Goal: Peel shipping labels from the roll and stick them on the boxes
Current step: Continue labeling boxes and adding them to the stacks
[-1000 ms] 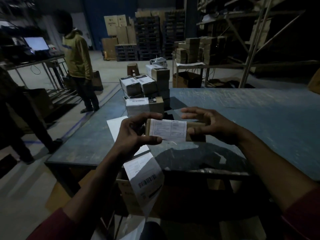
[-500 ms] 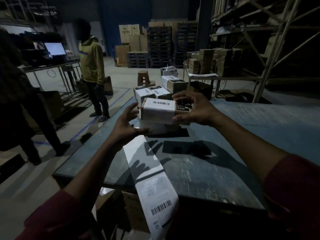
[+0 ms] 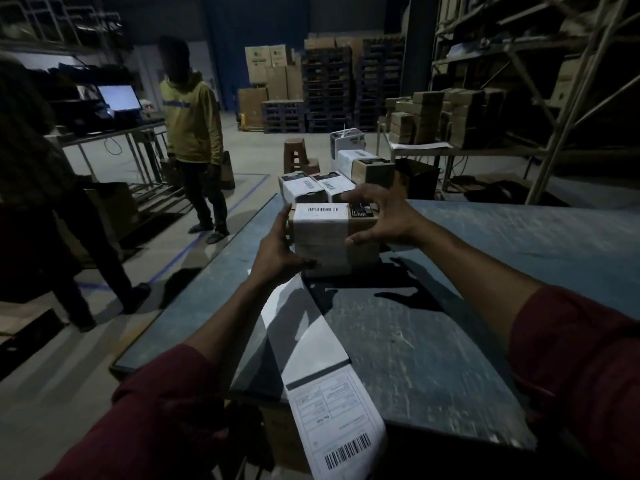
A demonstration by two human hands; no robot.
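A small brown box wrapped in a white shipping label (image 3: 323, 221) sits on top of another labelled box (image 3: 332, 258) on the grey table (image 3: 467, 306). My right hand (image 3: 375, 216) grips the top box at its right end, fingers over the top and thumb on the front. My left hand (image 3: 280, 245) lies against the left side of the stack with its fingers straight. The strip of labels (image 3: 311, 344) runs from under the boxes toward me and hangs over the near table edge, a printed label with a barcode (image 3: 341, 424) at its end.
More labelled boxes (image 3: 317, 187) stand in a row behind the stack, with another box (image 3: 372, 171) further back. A person in a yellow hoodie (image 3: 192, 133) stands on the floor to the left, another person (image 3: 38, 188) nearer. Shelving (image 3: 519, 81) stands at the right.
Both hands carried the labelled box away from me and set it onto the box stack. The left hand went from gripping the box to lying against the stack's side.
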